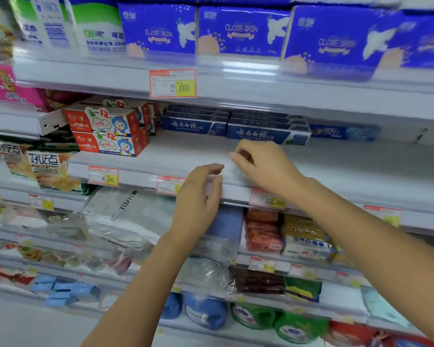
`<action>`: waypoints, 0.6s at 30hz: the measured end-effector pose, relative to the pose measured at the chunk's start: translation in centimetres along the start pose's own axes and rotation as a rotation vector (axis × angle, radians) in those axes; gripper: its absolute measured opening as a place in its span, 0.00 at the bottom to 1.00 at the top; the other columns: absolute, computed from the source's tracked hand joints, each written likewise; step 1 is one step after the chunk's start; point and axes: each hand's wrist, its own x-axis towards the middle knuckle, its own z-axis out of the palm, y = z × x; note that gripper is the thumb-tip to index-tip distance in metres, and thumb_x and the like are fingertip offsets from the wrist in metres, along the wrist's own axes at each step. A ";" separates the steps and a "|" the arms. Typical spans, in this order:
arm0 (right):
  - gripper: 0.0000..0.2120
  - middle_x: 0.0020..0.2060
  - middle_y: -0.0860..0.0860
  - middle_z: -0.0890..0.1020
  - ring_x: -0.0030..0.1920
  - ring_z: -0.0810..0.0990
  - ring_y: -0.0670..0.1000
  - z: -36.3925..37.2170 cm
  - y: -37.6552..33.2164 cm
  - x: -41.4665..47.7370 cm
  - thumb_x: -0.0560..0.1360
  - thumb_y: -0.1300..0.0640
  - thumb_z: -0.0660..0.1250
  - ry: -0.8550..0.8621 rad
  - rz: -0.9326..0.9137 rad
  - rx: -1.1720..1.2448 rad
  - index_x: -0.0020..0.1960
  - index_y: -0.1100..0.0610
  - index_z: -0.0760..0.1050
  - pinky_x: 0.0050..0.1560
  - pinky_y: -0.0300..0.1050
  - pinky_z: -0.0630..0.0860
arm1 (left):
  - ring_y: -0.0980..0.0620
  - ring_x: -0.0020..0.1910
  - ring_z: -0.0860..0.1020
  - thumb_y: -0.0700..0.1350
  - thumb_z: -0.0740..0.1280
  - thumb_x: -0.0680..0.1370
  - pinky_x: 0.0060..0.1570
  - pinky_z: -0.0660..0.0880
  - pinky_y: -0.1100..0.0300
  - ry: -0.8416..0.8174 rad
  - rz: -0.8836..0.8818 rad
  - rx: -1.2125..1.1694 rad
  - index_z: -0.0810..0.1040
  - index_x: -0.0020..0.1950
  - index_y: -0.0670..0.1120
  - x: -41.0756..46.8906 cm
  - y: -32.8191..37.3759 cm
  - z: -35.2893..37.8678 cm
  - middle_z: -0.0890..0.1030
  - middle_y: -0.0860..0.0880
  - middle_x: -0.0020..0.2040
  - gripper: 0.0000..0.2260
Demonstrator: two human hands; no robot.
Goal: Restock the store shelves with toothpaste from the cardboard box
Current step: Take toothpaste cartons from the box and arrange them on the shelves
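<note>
Landmark = toothpaste shelf (361,161), the white middle one. At its left end: red kids' toothpaste boxes (108,131), stacked two high, front ends angled toward me. Under them on the shelf's front rail: 8.00 tag (103,176). Right of the red stack, at the back of the shelf: dark blue toothpaste boxes (236,128), long sides facing out, several layers in two side-by-side columns. My left hand (198,199) is at the shelf's front rail below the blue boxes, fingers loosely curled, tips over the rail edge, nothing held; can't tell whether it touches the rail, the frame is blurred. My right hand (261,162) is over the shelf deck just in front of the right blue column, fingers half curled, thumb near the index, nothing visible in the grip, not touching the boxes. Below that wrist on the rail: 22.00 tag (268,200). Further right at the shelf's back: one lighter blue toothpaste box (343,132), lying lengthwise. On the shelf above: blue tissue packs (241,31)
</note>
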 end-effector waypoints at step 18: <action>0.06 0.48 0.54 0.79 0.47 0.78 0.54 -12.0 24.4 -55.1 0.75 0.56 0.65 -0.221 1.147 -0.028 0.51 0.56 0.76 0.45 0.48 0.75 | 0.47 0.37 0.74 0.43 0.71 0.74 0.34 0.66 0.66 -0.917 -0.167 -0.131 0.72 0.36 0.40 -25.8 20.9 32.1 0.75 0.44 0.39 0.12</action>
